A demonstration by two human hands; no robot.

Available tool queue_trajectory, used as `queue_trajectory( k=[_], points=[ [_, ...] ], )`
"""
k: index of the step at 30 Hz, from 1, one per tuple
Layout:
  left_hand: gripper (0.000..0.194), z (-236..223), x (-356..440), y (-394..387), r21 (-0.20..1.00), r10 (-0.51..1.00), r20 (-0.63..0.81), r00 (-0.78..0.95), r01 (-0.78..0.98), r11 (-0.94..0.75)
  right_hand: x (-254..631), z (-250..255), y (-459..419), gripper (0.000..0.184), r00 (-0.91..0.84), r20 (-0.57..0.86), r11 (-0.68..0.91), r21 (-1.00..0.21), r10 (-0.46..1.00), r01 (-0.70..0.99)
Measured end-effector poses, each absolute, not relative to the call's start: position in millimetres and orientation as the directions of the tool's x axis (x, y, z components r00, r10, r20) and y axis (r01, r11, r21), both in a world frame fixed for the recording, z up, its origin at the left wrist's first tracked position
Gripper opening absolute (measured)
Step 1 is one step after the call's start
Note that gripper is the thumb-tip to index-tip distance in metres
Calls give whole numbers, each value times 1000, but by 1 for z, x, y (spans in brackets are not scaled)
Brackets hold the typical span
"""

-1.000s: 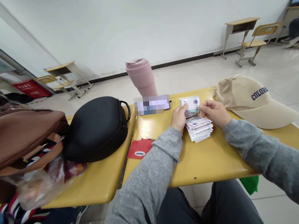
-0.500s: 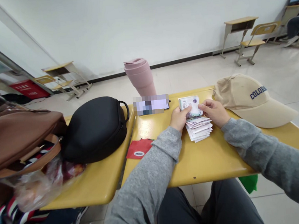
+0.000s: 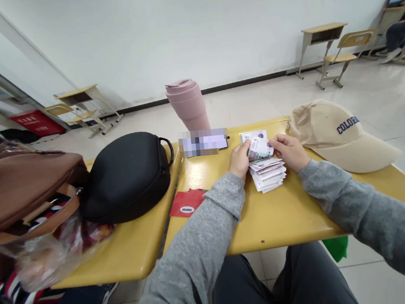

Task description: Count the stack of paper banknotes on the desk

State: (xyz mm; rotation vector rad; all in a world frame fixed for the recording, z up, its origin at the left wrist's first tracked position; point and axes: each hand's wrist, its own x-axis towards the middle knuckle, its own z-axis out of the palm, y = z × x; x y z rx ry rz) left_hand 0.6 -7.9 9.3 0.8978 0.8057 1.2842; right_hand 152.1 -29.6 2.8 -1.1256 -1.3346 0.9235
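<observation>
Both hands meet over a yellow desk (image 3: 273,217). My left hand (image 3: 239,159) grips a folded wad of banknotes (image 3: 257,145), thumb on top. My right hand (image 3: 288,152) pinches the right end of the top note in that wad. Just below the hands a loose pile of banknotes (image 3: 268,174) lies fanned on the desk. Both arms wear grey sleeves.
A beige cap (image 3: 333,134) lies right of the hands. A pink cup (image 3: 189,105) and a phone (image 3: 203,142) stand behind them. A red packet (image 3: 188,203) sits at the desk's left edge. On the neighbouring desk are a black case (image 3: 128,176) and a brown bag (image 3: 23,188).
The wad has tilted and dropped a little toward the pile, and my right fingers have slid along the top note. The camera shifted slightly.
</observation>
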Motion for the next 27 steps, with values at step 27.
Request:
queue_trajectory(
  k=[27],
  points=[
    [31,7,1,-8,907,994,22,106,-421,25,147,16,-41,29,53,289,290,-957,956,-5]
  ],
)
